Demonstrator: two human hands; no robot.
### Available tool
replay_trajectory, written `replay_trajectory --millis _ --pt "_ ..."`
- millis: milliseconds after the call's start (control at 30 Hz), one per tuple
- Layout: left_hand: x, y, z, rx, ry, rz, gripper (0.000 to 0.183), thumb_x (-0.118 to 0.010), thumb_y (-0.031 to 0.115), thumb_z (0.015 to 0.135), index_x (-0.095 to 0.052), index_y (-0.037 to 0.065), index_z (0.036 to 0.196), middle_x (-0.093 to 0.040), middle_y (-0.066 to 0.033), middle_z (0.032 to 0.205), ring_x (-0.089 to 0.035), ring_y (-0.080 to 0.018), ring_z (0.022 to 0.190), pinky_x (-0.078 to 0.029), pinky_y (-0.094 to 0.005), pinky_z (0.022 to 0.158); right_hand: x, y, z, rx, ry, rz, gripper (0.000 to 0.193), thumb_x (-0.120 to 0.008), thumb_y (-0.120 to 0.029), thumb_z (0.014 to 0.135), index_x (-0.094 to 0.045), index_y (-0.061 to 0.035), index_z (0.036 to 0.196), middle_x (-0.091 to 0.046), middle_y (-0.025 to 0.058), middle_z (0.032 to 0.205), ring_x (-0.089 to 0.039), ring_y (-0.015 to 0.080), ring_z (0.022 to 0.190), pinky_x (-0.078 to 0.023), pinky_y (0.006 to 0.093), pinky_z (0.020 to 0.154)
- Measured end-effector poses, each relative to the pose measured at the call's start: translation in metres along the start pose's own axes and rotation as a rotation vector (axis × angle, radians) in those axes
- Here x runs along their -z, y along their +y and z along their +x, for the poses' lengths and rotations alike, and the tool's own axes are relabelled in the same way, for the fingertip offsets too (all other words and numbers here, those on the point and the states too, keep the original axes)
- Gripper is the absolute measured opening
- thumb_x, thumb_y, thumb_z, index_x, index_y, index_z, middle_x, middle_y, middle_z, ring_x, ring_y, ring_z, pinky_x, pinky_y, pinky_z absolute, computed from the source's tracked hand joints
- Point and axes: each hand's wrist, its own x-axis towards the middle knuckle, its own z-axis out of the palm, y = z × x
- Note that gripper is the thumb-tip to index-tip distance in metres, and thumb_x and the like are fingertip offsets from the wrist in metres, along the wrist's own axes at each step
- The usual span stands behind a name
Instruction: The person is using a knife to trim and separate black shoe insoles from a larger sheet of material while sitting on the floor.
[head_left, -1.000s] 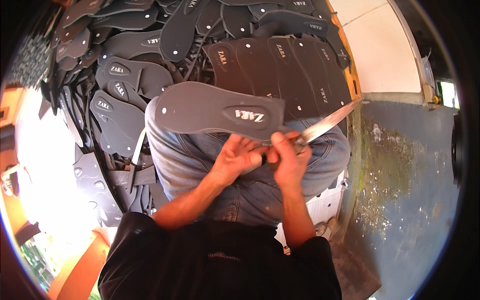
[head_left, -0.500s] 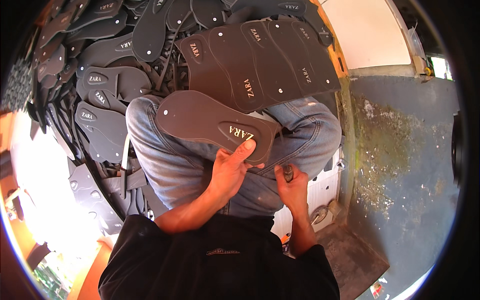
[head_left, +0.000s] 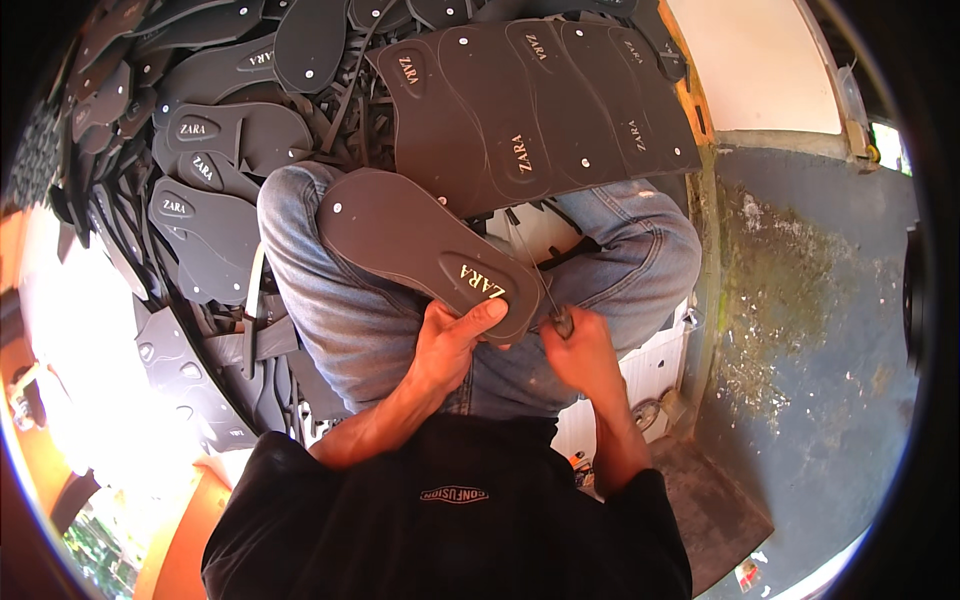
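A dark brown-black sandal sole (head_left: 415,235) lies slanted above my lap, its rounded broad end at the upper left. My left hand (head_left: 452,335) grips the sole's near end, thumb on top beside the gold lettering and fingers underneath. In my right hand (head_left: 582,350) is a thin-bladed knife (head_left: 563,322), held by its short dark handle. The narrow blade points up and away, close along the sole's right edge; whether it touches the edge I cannot tell. Beyond my knees lies a dark sheet (head_left: 560,110) marked with several sole outlines.
Several cut soles (head_left: 205,240) and dark offcut strips (head_left: 350,125) are heaped to the left and far side. A pale board (head_left: 750,65) stands at the far right, above a stained grey floor (head_left: 830,300). A brown slab (head_left: 710,510) sits by my right elbow.
The sole has turned clockwise to a steeper slant. My right hand has moved slightly up and left, and the knife's blade now shows beside the sole. The whole view has shifted a little.
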Motion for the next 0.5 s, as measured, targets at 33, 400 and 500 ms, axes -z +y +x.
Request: replay_trajectory --millis 33,400,500 --pt "0.000 0.001 -0.001 0.009 -0.011 -0.008 0.022 -0.066 0.018 0.085 -0.063 0.000 0.096 -0.065 -0.0069 0.083 -0.061 -0.0139 0.070 -0.049 -0.0261 0.059 0.000 -0.003 0.007 0.028 -0.005 0.025 0.016 -0.059 -0.013 0.076 -0.056 0.0016 0.070 -0.056 0.0252 0.065 -0.055 0.0458 0.068 -0.043 0.0490 0.060" --pt "0.013 0.130 0.008 -0.390 -0.157 0.782 0.032 -0.070 0.013 0.081 -0.062 -0.001 0.109 -0.066 -0.0078 0.100 -0.060 -0.0141 0.095 -0.048 -0.0302 0.083 -0.012 0.007 0.022 -0.016 0.066 0.234 0.027 -0.063 -0.018 0.082 -0.054 0.0044 0.070 -0.050 0.0193 0.057 -0.047 0.0325 0.050 -0.040 0.0405 0.053" --pt "0.032 0.246 0.058 -0.573 0.154 0.664 0.050 -0.074 0.032 0.077 -0.058 -0.007 0.103 -0.066 -0.0134 0.092 -0.065 -0.0222 0.079 -0.053 -0.0306 0.074 -0.019 0.016 0.020 0.046 0.125 0.219 0.030 -0.065 -0.020 0.081 -0.052 0.0044 0.069 -0.048 0.0180 0.055 -0.042 0.0282 0.048 -0.038 0.0411 0.051"
